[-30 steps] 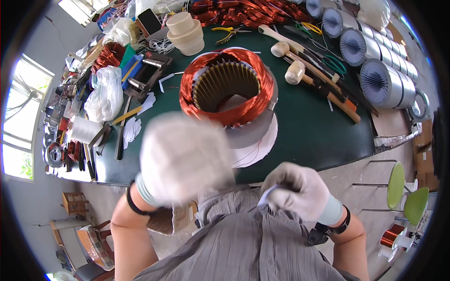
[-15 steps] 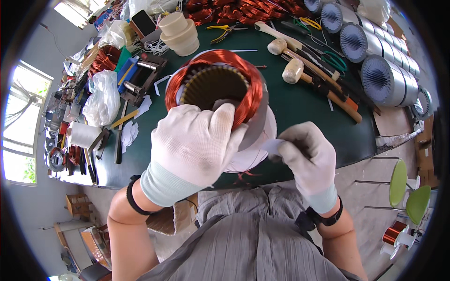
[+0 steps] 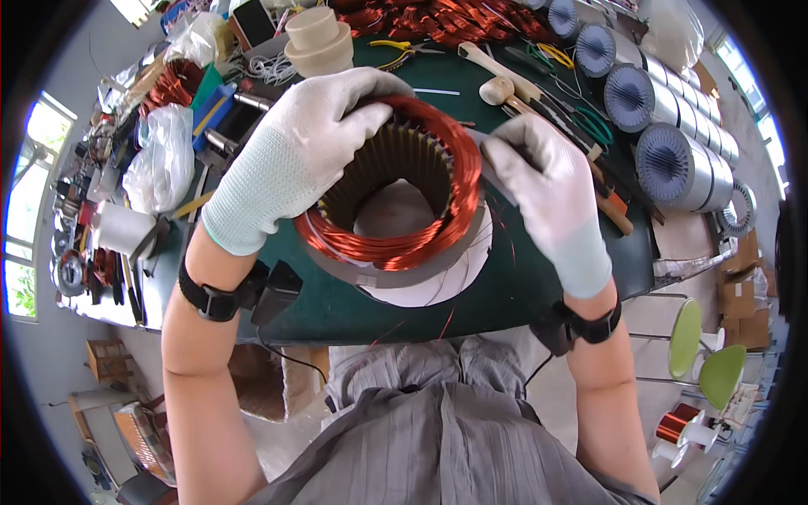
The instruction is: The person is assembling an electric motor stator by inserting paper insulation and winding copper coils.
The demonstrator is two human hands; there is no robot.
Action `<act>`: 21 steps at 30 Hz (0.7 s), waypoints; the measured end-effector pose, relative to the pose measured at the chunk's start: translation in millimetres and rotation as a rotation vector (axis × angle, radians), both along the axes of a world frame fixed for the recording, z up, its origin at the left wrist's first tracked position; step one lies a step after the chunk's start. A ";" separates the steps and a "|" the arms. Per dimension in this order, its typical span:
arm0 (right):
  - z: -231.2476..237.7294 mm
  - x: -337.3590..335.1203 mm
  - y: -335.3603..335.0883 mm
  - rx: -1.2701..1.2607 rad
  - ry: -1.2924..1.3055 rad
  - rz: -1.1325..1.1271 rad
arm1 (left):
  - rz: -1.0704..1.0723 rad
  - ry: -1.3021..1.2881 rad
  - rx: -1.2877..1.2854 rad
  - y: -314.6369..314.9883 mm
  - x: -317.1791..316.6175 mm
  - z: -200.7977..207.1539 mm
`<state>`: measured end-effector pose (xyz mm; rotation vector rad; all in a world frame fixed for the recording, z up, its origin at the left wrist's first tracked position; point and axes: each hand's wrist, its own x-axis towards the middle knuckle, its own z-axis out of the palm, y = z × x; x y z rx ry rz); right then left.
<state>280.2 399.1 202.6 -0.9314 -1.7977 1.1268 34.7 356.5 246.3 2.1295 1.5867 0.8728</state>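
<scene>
A motor stator (image 3: 418,192) stands near the front of the green table, its slotted bore facing up. A thick ring of red copper winding (image 3: 459,198) crowns it, and a round white sheet (image 3: 454,273) lies under it. My left hand (image 3: 316,126), in a white knit glove, grips the far left part of the winding, thumb and fingers curled over its rim. Beside the winding's right edge is my gloved right hand (image 3: 543,172), its fingers pinching a small pale slip of paper (image 3: 476,135) that is partly hidden. Thin red wire ends hang below the stator.
Wooden-handled mallets (image 3: 498,90), green-handled scissors (image 3: 593,126) and yellow-handled pliers (image 3: 396,52) lie toward the back. Silver stator cores (image 3: 673,168) line the right edge. Copper coils (image 3: 429,21) are heaped behind; a plastic bag (image 3: 160,160) and thread spool (image 3: 122,227) sit left.
My left hand has moved from the stator's near side to its far left rim, uncovering the bore. The right hand has risen with the paper slip to the winding's right edge.
</scene>
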 end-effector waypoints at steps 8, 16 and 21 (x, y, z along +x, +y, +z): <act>9.2 -1.7 18.5 0.443 -0.347 0.136 | -0.089 -0.104 0.140 25.6 -18.5 -13.6; 31.8 -14.5 10.2 0.202 -0.444 0.060 | -0.323 -0.057 0.294 12.5 -27.3 -2.9; 34.7 -15.9 12.5 0.073 -0.384 0.013 | -0.114 -0.198 -0.087 -1.6 -20.3 13.5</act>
